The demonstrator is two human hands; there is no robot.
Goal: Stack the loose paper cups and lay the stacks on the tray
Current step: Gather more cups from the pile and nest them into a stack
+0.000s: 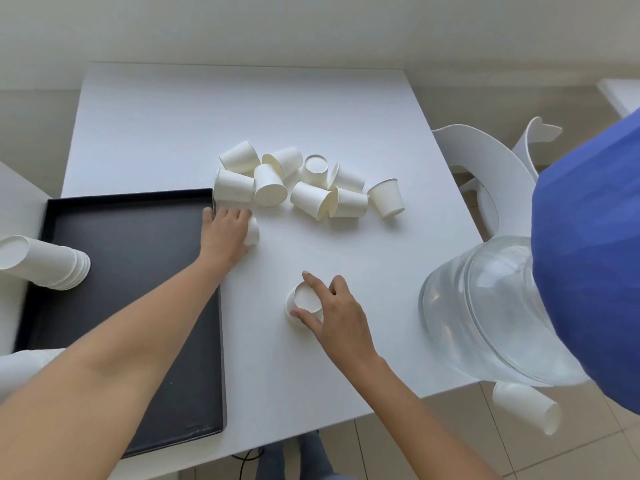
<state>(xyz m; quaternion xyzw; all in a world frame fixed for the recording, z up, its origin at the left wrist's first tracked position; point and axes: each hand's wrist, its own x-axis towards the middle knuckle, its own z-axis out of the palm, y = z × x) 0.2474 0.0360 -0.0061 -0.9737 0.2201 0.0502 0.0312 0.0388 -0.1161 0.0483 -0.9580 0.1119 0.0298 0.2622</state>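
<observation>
- Landmark is the black tray [104, 271], so everything's relative to that.
- Left hand [227, 233] sits just off the tray's far right corner, fingers curled round one paper cup [252, 232] lying on its side, base pointing away from the tray.
- Right hand [332, 313] is further right of the tray, thumb and fingers pinching an upside-down cup [304, 301].
- Loose pile [304, 185] lies just beyond the left hand, so that hand's nearer, I'd say.
- One finished stack [45, 265] lies across the tray's left rim.
</observation>
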